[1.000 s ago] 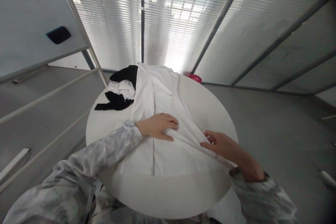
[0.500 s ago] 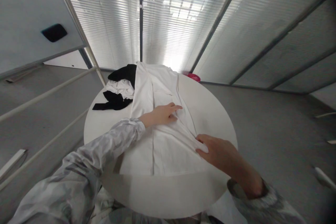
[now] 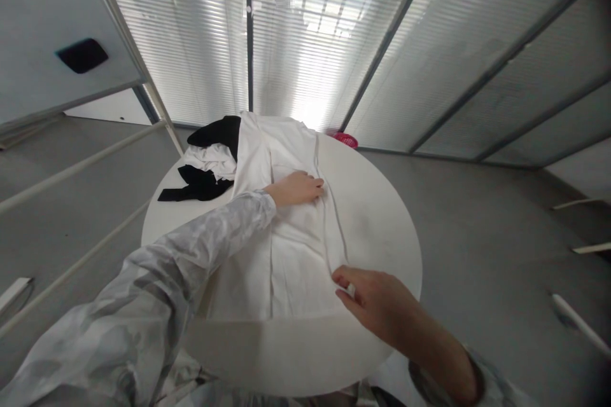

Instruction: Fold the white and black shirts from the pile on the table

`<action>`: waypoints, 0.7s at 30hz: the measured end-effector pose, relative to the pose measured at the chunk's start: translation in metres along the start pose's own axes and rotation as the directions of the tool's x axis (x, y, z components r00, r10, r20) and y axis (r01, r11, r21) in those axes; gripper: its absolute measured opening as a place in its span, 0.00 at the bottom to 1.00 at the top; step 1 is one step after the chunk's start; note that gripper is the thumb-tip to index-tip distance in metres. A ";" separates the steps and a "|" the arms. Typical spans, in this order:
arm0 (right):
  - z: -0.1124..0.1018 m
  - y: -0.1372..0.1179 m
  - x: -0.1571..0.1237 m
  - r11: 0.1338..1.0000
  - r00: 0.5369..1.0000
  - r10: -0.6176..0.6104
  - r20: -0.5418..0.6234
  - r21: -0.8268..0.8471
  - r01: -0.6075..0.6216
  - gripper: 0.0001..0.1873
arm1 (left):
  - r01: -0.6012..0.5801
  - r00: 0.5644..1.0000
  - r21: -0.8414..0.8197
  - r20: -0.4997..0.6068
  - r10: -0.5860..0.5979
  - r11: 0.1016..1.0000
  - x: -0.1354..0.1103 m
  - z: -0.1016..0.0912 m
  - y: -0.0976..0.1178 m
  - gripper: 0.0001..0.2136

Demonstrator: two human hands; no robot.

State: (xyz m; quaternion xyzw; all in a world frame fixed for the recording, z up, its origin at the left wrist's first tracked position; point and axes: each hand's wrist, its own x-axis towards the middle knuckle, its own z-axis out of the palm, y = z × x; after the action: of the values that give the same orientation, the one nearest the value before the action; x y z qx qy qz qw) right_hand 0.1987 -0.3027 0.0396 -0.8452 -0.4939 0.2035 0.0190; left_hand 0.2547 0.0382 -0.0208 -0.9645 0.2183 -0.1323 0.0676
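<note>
A white garment [image 3: 291, 229] lies lengthwise down the middle of a round white table [image 3: 377, 216], folded into a long strip. My left hand [image 3: 296, 188] rests flat on its upper middle, fingers stretched out and pressing the cloth. My right hand [image 3: 370, 301] is at the garment's near right edge, fingers pinched on the folded cloth there. Both arms wear a light grey patterned sleeve.
A heap of black and white clothes [image 3: 206, 162] sits at the table's far left. A pink object [image 3: 344, 139] shows just behind the far rim. White rails [image 3: 81, 168] run along the left. Blind-covered glass walls stand behind, grey floor all round.
My left hand slid farther up the garment. My right hand drew the right flap inward and toward me, so the cloth now lies narrower and straighter.
</note>
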 end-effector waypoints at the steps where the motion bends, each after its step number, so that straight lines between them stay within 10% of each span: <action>1: 0.000 -0.002 -0.002 0.997 0.998 -0.054 0.042 0.063 0.051 0.08 | 0.008 1.000 -0.016 -0.005 -0.008 1.000 -0.002 -0.001 -0.002 0.10; 6: -0.008 0.017 0.013 0.983 0.995 -0.100 -0.020 0.153 0.102 0.08 | 0.227 0.973 -0.157 -0.013 -0.232 0.961 -0.014 -0.009 -0.013 0.12; 11: -0.009 0.062 0.073 0.987 0.936 0.125 -0.330 0.142 -0.082 0.11 | 0.536 0.825 -0.159 -0.109 -0.554 0.829 -0.022 -0.014 -0.032 0.13; 21: -0.005 0.093 0.167 0.941 0.863 0.225 -0.451 0.329 -0.074 0.15 | 0.522 0.845 -0.095 -0.079 -0.529 0.848 -0.043 -0.008 -0.068 0.13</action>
State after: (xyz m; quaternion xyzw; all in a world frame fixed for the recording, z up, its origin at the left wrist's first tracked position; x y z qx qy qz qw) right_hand 0.3487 -0.2086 -0.0314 -0.8922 -0.3687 0.0598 0.2538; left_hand 0.2425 0.1167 -0.0097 -0.9811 -0.0462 -0.1871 -0.0163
